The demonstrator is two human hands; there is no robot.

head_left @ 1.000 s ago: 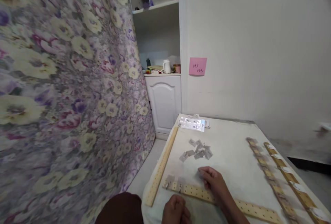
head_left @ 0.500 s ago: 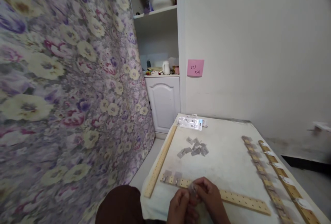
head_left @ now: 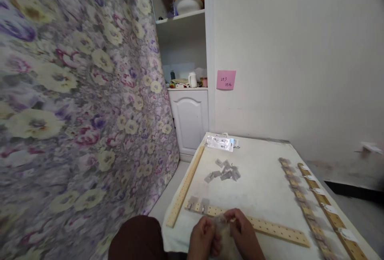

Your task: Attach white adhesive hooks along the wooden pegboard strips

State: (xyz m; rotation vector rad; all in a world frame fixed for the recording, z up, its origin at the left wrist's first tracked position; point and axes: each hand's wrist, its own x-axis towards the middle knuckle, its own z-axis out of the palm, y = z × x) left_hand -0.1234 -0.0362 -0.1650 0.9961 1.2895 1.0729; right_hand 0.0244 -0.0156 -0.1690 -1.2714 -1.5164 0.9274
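Observation:
My left hand (head_left: 204, 239) and my right hand (head_left: 243, 234) meet at the near edge of the white table (head_left: 264, 188), fingers pinched together on a small clear plastic piece (head_left: 222, 228) between them. Just beyond them lies a perforated wooden strip (head_left: 264, 228) with two clear clips (head_left: 198, 204) fixed at its left end. Farther back sits a loose pile of clear clips (head_left: 224, 171), and behind it a clear blister pack (head_left: 219, 143).
Another wooden strip (head_left: 186, 188) lies along the table's left edge, and two strips with clips (head_left: 315, 200) run along the right side. A floral curtain (head_left: 75, 104) hangs at the left. A white cabinet (head_left: 189, 118) and a pink note (head_left: 226, 80) stand behind.
My right hand drew back from the table toward me and joined my left hand; both now pinch the clear piece. The view shifted slightly.

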